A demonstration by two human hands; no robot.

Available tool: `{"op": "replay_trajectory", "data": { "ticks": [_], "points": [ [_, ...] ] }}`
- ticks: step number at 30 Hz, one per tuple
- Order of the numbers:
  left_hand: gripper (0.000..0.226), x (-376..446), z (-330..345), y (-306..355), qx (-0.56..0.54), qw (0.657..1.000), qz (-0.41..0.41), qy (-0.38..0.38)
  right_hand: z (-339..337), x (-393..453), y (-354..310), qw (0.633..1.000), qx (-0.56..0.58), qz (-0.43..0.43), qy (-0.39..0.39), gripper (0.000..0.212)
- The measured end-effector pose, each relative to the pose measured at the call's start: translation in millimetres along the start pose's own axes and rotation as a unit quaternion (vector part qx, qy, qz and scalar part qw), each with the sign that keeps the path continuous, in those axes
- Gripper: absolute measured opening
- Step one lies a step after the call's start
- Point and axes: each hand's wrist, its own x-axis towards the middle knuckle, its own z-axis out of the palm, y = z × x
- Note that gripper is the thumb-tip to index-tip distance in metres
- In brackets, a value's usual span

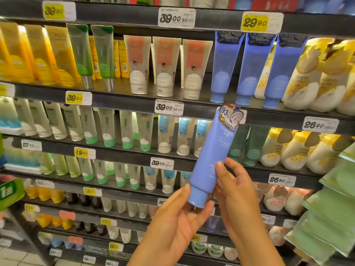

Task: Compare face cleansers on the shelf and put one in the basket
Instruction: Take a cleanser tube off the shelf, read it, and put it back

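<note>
- The left hand (176,214) is nearest, palm up; its grip supports the cap end of a blue cleanser tube (213,156), with thumb and fingers curled at either side of the cap.
- The right hand (233,191) grips the same tube just above the cap, thumb across the front, fingers wrapped behind.
- The tube rises from both grips cap-down and tilted to the right, its front reading "CHANDO" with a "93%" sticker at the top.
- Directly behind the grips run dark shelves (192,160) with price tags; a "39.00" tag (162,163) sits just left of the held tube.
- Above the grips, past the tube's top, 3 matching blue tubes (247,68) stand cap-down under a yellow "29.90" tag (255,22).
- Up and left of them stand 3 cream tubes with orange panels (165,66).
- To the right of the grips, green packs (332,208) hang at the frame edge.
- No basket is in view.
</note>
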Motion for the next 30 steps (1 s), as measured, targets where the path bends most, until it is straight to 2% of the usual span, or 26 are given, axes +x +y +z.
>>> {"op": "replay_trajectory", "data": {
  "ticks": [7, 11, 16, 19, 22, 26, 30],
  "points": [
    [0.044, -2.0, -5.3, -1.0, 0.081, 0.996, 0.024, -0.001, 0.2, -3.1, -3.3, 0.998, -0.047, 0.015, -0.026, 0.065],
    [0.042, -3.5, -1.9, -1.9, 0.099, 0.995, 0.015, -0.004, -3.0, -3.3, -4.4, 0.998, -0.063, 0.011, -0.014, 0.057],
    [0.031, -6.8, 2.8, -1.2, 0.028, 0.999, -0.017, -0.013, -1.5, -5.4, -2.9, 1.0, -0.01, 0.003, -0.019, 0.041],
    [0.036, -8.2, 4.1, 0.3, 0.004, 0.999, -0.032, -0.009, -1.5, -6.1, -0.1, 0.999, 0.029, 0.005, -0.015, 0.035],
    [0.041, -8.6, 3.9, 1.0, -0.013, 0.999, -0.032, 0.012, -1.7, -7.4, 0.1, 0.998, 0.054, 0.004, -0.019, 0.034],
    [0.026, -9.2, 2.7, -0.6, 0.013, 1.0, -0.019, 0.017, -2.0, -8.6, -1.0, 0.998, 0.046, 0.012, -0.027, 0.036],
    [0.028, -8.5, -3.1, -1.8, 0.041, 0.999, -0.008, 0.023, -2.9, -8.6, -0.3, 1.0, 0.01, 0.014, -0.011, 0.038]
  ]
}}
